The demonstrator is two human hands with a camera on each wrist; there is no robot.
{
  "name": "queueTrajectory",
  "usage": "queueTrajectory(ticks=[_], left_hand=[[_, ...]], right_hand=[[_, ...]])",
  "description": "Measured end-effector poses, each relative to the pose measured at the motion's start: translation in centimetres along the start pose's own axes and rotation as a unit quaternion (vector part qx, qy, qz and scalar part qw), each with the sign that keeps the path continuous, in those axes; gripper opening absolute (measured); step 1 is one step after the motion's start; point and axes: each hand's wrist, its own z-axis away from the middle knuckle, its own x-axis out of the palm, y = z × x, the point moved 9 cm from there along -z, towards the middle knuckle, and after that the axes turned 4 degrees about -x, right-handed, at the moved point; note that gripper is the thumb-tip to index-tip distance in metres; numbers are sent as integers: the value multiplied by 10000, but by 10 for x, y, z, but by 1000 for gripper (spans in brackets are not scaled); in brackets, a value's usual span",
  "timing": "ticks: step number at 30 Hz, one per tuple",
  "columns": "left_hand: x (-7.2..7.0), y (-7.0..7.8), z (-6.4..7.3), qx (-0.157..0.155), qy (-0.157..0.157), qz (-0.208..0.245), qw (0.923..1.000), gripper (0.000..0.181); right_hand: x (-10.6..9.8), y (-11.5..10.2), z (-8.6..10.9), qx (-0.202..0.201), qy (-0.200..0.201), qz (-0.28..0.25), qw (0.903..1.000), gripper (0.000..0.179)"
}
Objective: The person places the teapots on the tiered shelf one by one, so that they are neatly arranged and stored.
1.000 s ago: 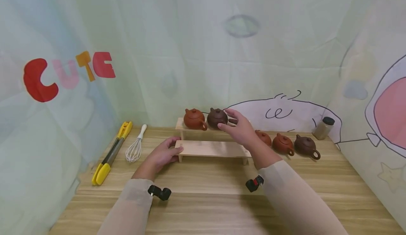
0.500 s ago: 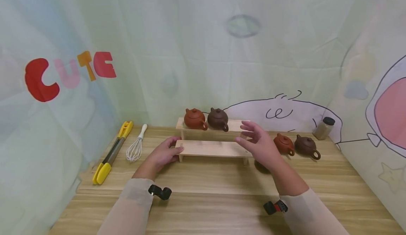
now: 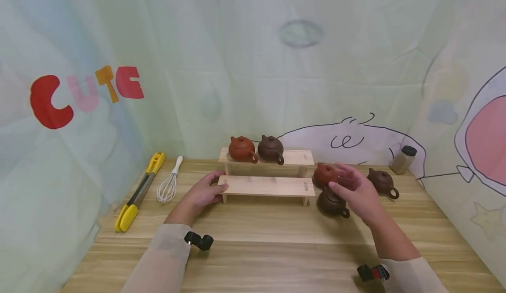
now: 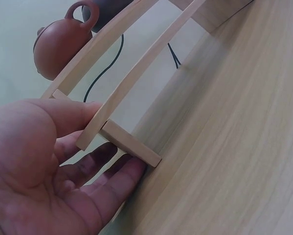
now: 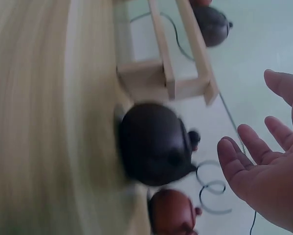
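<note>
My left hand (image 3: 205, 189) grips the left end of a two-tier wooden stand (image 3: 265, 186), thumb on the lower board. In the left wrist view its fingers (image 4: 119, 181) reach beside the short leg. On the upper tier sit a reddish-brown teapot (image 3: 241, 149) and a dark brown teapot (image 3: 270, 148). My right hand (image 3: 357, 193) hovers with spread fingers above the teapots right of the stand, holding nothing. Near it are a reddish teapot (image 3: 325, 175), a dark teapot (image 3: 331, 203) in front, and another dark teapot (image 3: 382, 182) farther right. The hand hides another reddish teapot.
Yellow-tipped tongs (image 3: 138, 192) and a whisk (image 3: 170, 181) lie left of the stand. A black-lidded jar (image 3: 404, 159) stands at the back right. Printed cloth (image 3: 253, 64) walls in the wooden table (image 3: 253, 258) at the back and sides.
My right hand has drawn away from the dark teapot on the upper tier and moved right and down to the teapots on the table. The left hand stays in place on the stand.
</note>
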Motion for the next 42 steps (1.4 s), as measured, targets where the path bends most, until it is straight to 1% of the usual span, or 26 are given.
queueTrajectory(ticks=[4, 6, 11, 14, 17, 21, 26, 30, 37, 42], left_hand=[[0, 0, 0, -48, 22, 19, 10000, 60], [0, 0, -1, -48, 19, 17, 10000, 60], [0, 0, -1, -63, -4, 88, 9999, 60], [0, 0, 0, -78, -13, 82, 9999, 60], [1, 0, -1, -62, -35, 70, 10000, 60], [1, 0, -1, -43, -51, 56, 10000, 60], [0, -1, -2, -40, -47, 71, 10000, 59], [-1, 0, -1, -35, -68, 83, 9999, 59], [-1, -1, 0, -76, -50, 39, 10000, 61], [0, 0, 1, -83, -57, 56, 9999, 62]], right_hand=[[-10, 14, -1, 166, -11, 63, 9998, 74], [-11, 23, -2, 291, -87, 121, 9995, 75], [-3, 44, -6, 571, -487, 81, 9971, 79], [4, 52, -4, 637, -693, 58, 9955, 82], [7, 57, -4, 652, -784, 118, 9947, 81], [9, 63, -4, 649, -810, 335, 9940, 80], [14, 69, -3, 695, -1060, 544, 9904, 79], [16, 68, -1, 719, -1210, 635, 9880, 81], [17, 65, 3, 823, -1282, 647, 9862, 84], [17, 66, 2, 793, -1252, 691, 9865, 83]])
